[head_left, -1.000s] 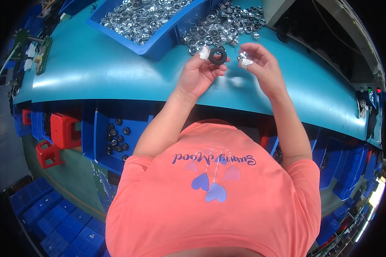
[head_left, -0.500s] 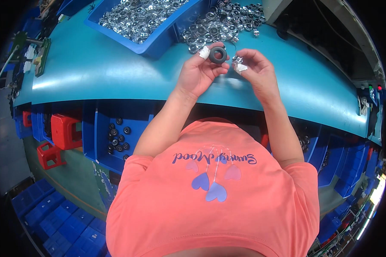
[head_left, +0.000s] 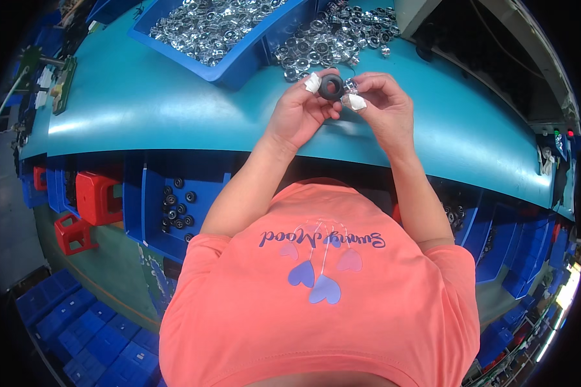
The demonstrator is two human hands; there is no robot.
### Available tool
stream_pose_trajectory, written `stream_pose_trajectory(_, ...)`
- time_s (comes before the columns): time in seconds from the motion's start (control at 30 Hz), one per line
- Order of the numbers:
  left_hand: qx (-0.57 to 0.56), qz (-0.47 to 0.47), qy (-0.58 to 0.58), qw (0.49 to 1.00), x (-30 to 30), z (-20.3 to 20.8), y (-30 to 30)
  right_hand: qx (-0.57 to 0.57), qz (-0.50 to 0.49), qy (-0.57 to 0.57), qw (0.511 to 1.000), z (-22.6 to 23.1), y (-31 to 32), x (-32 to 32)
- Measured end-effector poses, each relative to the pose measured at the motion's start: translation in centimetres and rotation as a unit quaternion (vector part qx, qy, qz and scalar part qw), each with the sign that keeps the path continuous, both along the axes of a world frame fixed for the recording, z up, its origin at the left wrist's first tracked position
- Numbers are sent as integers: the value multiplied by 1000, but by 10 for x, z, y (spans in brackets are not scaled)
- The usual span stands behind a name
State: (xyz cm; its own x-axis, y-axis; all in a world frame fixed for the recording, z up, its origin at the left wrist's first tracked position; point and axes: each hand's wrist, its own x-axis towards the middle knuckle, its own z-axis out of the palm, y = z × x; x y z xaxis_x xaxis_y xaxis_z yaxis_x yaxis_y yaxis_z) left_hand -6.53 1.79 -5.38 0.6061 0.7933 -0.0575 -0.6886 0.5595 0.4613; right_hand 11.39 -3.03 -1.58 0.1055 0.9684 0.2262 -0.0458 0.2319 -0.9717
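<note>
Above the teal table (head_left: 193, 122), my left hand (head_left: 300, 109) pinches a small black rubber tire (head_left: 331, 88) with its round hole facing up toward me. My right hand (head_left: 387, 103) grips a shiny silver wheel hub (head_left: 350, 86) between thumb and fingers, right beside the tire's right edge. Whether hub and tire touch is too small to tell. White tape wraps the thumbs of both hands. Just beyond my hands lies a loose heap of similar shiny hubs (head_left: 310, 48).
A blue bin (head_left: 229, 74) full of shiny hubs stands at the far left of my hands. Below the table's near edge, a blue drawer-like bin (head_left: 155, 226) holds several black wheels (head_left: 181, 208). Red stools (head_left: 95, 198) stand at the left. A grey machine frame (head_left: 419, 16) rises at the far right.
My right hand has moved left with the silver hub, bringing it up beside the tire. The left hand has shifted very slightly, still holding the tire.
</note>
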Motion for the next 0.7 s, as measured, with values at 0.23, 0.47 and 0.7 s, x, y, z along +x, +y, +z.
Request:
stream_pose_trajectory(0.23,24,2,9,1000,1,-2,-1,46,-21,-61,997,1,0,-11)
stream_pose_trajectory(0.47,49,11,30,998,2,1,-3,108,-88,-234,962,7,-4,-16)
stream_pose_trajectory(0.7,123,42,149,980,9,10,-13,156,-124,-340,919,6,-6,-20)
